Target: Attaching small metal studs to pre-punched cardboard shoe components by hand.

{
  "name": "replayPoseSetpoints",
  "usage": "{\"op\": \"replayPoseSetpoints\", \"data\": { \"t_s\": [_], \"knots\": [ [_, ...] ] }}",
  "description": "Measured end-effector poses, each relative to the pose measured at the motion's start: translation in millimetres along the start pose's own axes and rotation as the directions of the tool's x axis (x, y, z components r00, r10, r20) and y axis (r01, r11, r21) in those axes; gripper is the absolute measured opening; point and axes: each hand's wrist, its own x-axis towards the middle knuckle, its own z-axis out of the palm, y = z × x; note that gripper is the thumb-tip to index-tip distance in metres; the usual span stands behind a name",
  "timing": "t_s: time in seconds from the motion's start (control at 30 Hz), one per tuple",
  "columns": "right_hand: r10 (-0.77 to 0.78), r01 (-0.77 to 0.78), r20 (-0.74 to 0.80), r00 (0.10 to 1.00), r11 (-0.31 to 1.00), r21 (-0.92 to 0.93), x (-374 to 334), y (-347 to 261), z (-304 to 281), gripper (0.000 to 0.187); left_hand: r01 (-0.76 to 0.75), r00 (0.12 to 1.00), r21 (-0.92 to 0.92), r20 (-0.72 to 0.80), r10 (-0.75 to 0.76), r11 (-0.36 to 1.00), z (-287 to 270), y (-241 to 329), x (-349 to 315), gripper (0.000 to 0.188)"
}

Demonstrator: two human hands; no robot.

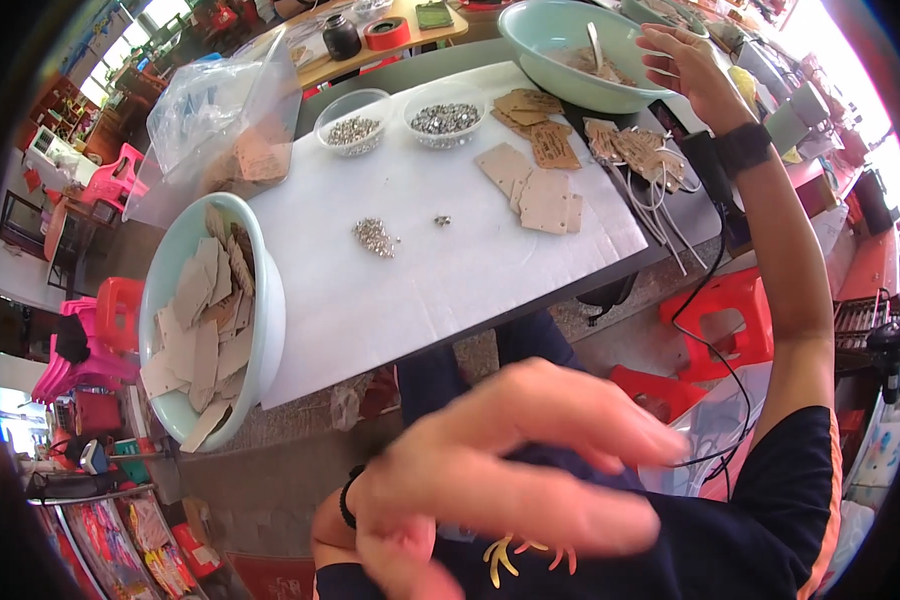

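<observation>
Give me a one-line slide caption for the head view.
Right hand raised by bowl; left hand blurred near camera, empty.

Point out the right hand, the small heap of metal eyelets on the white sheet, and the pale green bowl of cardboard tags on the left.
right hand (685,65), head view, palm.
metal eyelets (374,236), head view, heap's middle.
pale green bowl (273,320), head view, right rim.

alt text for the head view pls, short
A person's right hand is raised, empty, by a pale green bowl at the far end of a white-covered table; the left hand blurs close to the camera. Cardboard tags and small metal eyelets lie between.
</observation>
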Motion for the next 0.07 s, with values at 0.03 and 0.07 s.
{"op": "replayPoseSetpoints", "data": {
  "t_s": [0.03, 0.07],
  "knots": [
    [-0.004, 0.005, 0.064, 0.998, 1.000, -0.016, -14, -3, 13, 0.037, 0.029, 0.993, -0.068, -0.111, -0.036, 0.997, 20, 11, -1, 0.047],
    [-0.006, 0.010, 0.128, 0.992, 1.000, -0.030, -23, -3, 23, 0.035, 0.041, 0.989, -0.058, -0.136, -0.049, 0.997, 22, 14, -7, 0.047]
  ]
}}
